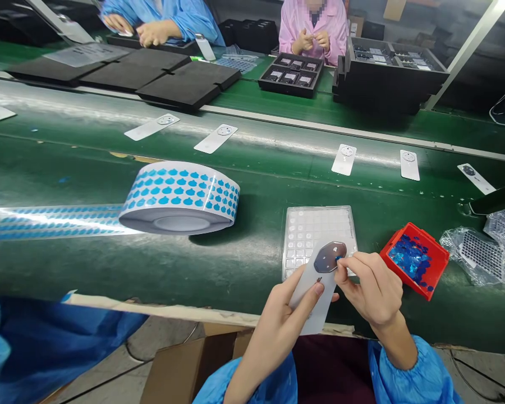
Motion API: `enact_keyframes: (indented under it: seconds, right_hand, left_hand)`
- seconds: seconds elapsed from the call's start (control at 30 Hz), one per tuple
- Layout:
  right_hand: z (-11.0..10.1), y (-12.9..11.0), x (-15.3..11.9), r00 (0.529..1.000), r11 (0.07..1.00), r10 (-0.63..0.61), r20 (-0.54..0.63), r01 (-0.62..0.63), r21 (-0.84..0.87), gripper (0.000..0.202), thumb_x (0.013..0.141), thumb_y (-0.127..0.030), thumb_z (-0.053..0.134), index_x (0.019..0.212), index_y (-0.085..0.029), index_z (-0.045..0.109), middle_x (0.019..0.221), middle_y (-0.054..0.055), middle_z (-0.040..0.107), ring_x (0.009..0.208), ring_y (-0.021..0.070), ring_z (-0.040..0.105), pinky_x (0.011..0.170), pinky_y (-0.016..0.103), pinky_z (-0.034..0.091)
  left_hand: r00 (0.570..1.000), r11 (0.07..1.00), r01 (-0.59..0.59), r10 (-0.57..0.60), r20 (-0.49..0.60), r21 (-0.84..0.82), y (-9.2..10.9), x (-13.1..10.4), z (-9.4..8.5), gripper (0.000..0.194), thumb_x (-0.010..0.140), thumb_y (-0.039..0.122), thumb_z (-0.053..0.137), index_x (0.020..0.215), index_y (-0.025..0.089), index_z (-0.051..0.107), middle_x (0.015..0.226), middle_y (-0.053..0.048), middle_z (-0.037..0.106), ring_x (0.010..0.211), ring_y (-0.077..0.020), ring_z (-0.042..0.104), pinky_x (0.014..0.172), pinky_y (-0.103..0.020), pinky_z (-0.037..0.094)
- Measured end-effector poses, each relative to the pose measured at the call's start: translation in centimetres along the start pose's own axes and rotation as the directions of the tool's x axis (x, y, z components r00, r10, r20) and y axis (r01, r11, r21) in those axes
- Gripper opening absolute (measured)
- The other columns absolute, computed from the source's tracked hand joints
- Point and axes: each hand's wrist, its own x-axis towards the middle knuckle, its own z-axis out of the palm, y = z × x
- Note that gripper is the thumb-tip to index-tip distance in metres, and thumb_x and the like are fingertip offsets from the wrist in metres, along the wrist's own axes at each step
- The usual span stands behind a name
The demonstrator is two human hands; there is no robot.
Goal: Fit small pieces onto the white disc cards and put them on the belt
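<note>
My left hand [280, 322] is closed around a white phone back cover [322, 314], thumb on its face, tilted above the bench edge. At its upper end sits a dark, shiny rounded camera panel [329, 258]. Thumb and forefinger of my right hand [374, 289] pinch a small blue film piece [338, 258] at the right edge of that panel. Behind the cover lies a clear plastic tray [320, 219] with rows of small round pockets, partly hidden by the cover and my hands. Right of my right hand, a red bin [437, 261] holds many loose blue film pieces.
A big sticker roll [180, 196] with blue shapes stands left, its strip running leftward. Several white covers, one [344, 159] near the middle, lie on the green belt. Bubble-wrapped packs [475, 255] are at right. Across the belt, two people work beside black trays [292, 73].
</note>
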Motion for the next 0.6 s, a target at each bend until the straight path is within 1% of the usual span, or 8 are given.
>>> enact_keyframes:
  seconds: [0.1, 0.2, 0.27, 0.37, 0.43, 0.53, 0.6]
  right_hand:
    - [0.2, -0.4, 0.1, 0.998, 0.998, 0.063, -0.005, -0.063, 0.029, 0.013, 0.101, -0.012, 0.069, 0.109, -0.022, 0.066, 0.084, 0.004, 0.074, 0.068, 0.0167, 0.070, 0.063, 0.029, 0.057]
    - [0.4, -0.8, 0.5, 0.993, 0.990, 0.119, -0.025, -0.117, 0.074, 0.014, 0.101, -0.010, 0.068, 0.107, -0.022, 0.065, 0.081, 0.002, 0.072, 0.065, 0.0150, 0.068, 0.059, 0.026, 0.055]
    - [0.4, -1.1, 0.9, 0.989, 0.985, 0.146, -0.034, -0.142, 0.103, 0.014, 0.101, -0.009, 0.066, 0.105, -0.022, 0.064, 0.081, 0.002, 0.072, 0.066, 0.0143, 0.068, 0.059, 0.025, 0.055]
    - [0.3, -1.5, 1.4, 0.981, 0.971, 0.192, -0.031, -0.185, 0.155, 0.015, 0.101, -0.008, 0.063, 0.103, -0.023, 0.063, 0.080, 0.001, 0.071, 0.067, 0.0141, 0.068, 0.059, 0.025, 0.056]
    - [0.2, -1.8, 1.5, 0.975, 0.956, 0.223, -0.026, -0.213, 0.199, 0.016, 0.101, -0.007, 0.062, 0.102, -0.023, 0.062, 0.080, 0.001, 0.069, 0.066, 0.0140, 0.066, 0.056, 0.024, 0.054]
    - [0.1, -2.2, 1.5, 0.956, 0.918, 0.293, 0.006, -0.283, 0.280, 0.015, 0.101, -0.007, 0.062, 0.098, -0.022, 0.062, 0.079, 0.000, 0.066, 0.062, 0.0125, 0.059, 0.052, 0.023, 0.050]
    - [0.1, -2.5, 1.3, 0.930, 0.872, 0.364, 0.044, -0.358, 0.334, 0.013, 0.101, -0.010, 0.062, 0.095, -0.021, 0.063, 0.078, -0.001, 0.063, 0.059, 0.0115, 0.052, 0.050, 0.023, 0.046]
  left_hand:
    - [0.997, 0.995, -0.056, 0.060, -0.053, 0.078, -0.1, 0.0, 0.2, 0.043, 0.103, 0.054, 0.066, 0.132, 0.024, 0.078, 0.078, -0.003, 0.071, 0.062, -0.0190, 0.065, 0.069, -0.029, 0.063]
    - [0.994, 0.990, -0.089, 0.095, -0.054, 0.110, -0.3, 0.0, 0.3, 0.041, 0.104, 0.052, 0.065, 0.132, 0.025, 0.078, 0.072, -0.001, 0.066, 0.057, -0.0158, 0.056, 0.066, -0.027, 0.061]
    - [0.992, 0.986, -0.105, 0.113, -0.062, 0.126, -0.3, 0.0, 0.4, 0.041, 0.105, 0.051, 0.063, 0.131, 0.024, 0.079, 0.074, -0.002, 0.066, 0.059, -0.0161, 0.057, 0.068, -0.027, 0.060]
    - [0.987, 0.980, -0.129, 0.141, -0.074, 0.151, -0.3, -0.1, 0.6, 0.040, 0.105, 0.050, 0.062, 0.129, 0.023, 0.079, 0.080, -0.003, 0.070, 0.068, -0.0187, 0.063, 0.070, -0.026, 0.059]
    - [0.986, 0.977, -0.135, 0.150, -0.077, 0.166, -0.2, -0.3, 0.8, 0.039, 0.106, 0.048, 0.061, 0.130, 0.022, 0.078, 0.081, -0.003, 0.071, 0.073, -0.0200, 0.066, 0.072, -0.025, 0.058]
    - [0.983, 0.969, -0.144, 0.163, -0.080, 0.201, -0.2, -0.5, 1.1, 0.039, 0.108, 0.045, 0.058, 0.134, 0.023, 0.076, 0.087, -0.003, 0.073, 0.077, -0.0194, 0.068, 0.072, -0.023, 0.056]
    - [0.981, 0.959, -0.153, 0.177, -0.083, 0.237, -0.4, -0.5, 1.2, 0.040, 0.110, 0.045, 0.055, 0.139, 0.023, 0.074, 0.090, -0.003, 0.074, 0.074, -0.0180, 0.066, 0.070, -0.023, 0.054]
